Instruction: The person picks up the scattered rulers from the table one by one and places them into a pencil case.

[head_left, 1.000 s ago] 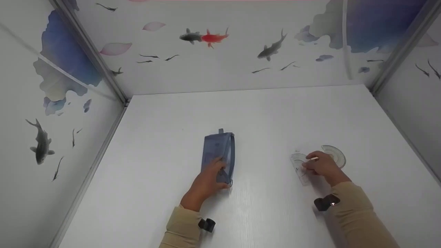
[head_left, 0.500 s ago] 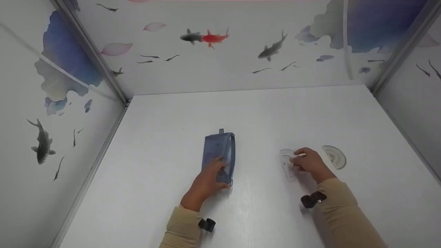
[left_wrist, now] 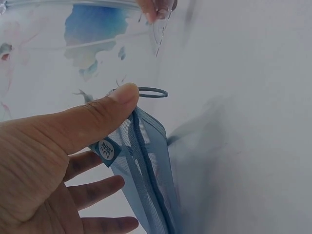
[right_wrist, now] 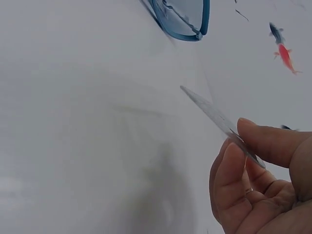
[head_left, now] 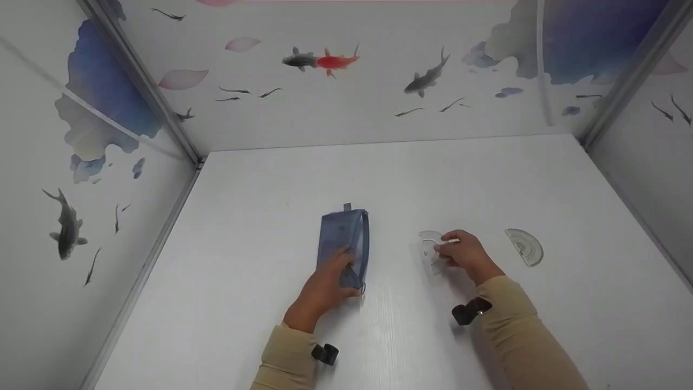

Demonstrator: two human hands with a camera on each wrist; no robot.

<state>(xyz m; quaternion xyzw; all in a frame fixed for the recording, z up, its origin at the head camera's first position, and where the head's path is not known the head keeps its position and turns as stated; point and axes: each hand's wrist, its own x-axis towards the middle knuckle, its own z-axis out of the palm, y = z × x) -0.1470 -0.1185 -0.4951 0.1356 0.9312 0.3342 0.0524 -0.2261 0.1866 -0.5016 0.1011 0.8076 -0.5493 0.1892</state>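
Note:
In the head view, a blue mesh pencil pouch [head_left: 338,233] lies mid-table with its long side gaping. My left hand [head_left: 325,284] holds its near end. The left wrist view shows the thumb [left_wrist: 124,93] on the pouch [left_wrist: 156,161] at the zip end beside a ring-shaped loop, other fingers spread along the mesh. To the right, my right hand [head_left: 463,253] pinches a clear plastic set square [head_left: 426,252] bearing a curved arc. From the right wrist, the set square [right_wrist: 212,112] appears nearly edge-on between thumb and fingers, above the table.
A clear protractor [head_left: 525,247] lies on the white table [head_left: 400,179], right of my right hand. Printed walls with fish and blue patches enclose the table at the back and both sides. A dark wrist camera [head_left: 471,311] sits on each sleeve.
My right hand has carried the set square leftward, away from the protractor and closer to the pouch. The left hand and the pouch have stayed in place.

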